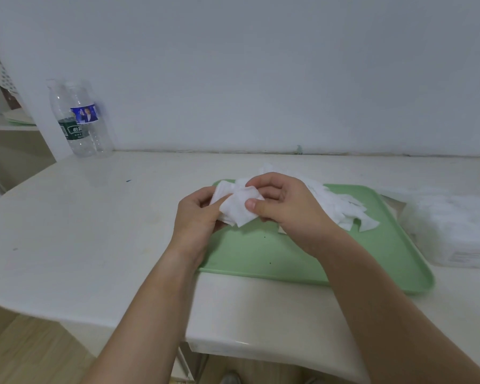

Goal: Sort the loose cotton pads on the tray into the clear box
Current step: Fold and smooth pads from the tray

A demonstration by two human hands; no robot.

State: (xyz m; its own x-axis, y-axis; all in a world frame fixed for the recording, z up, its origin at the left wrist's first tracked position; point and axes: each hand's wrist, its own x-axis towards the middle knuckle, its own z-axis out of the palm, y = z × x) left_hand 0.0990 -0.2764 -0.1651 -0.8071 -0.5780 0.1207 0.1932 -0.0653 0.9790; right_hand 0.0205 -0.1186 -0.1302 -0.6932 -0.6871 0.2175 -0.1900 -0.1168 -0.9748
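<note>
A green tray lies on the white table. A heap of loose white cotton pads covers its far right part. Over the tray's far left corner both hands hold a small stack of cotton pads. My left hand grips the stack from the left, fingers curled under it. My right hand pinches it from the right, thumb on top. The clear box stands just right of the tray, with white pads inside.
Two clear plastic water bottles stand at the table's back left by the wall. The white table has a rounded front edge, with wooden floor below at the left. A shelf unit sits at the far left.
</note>
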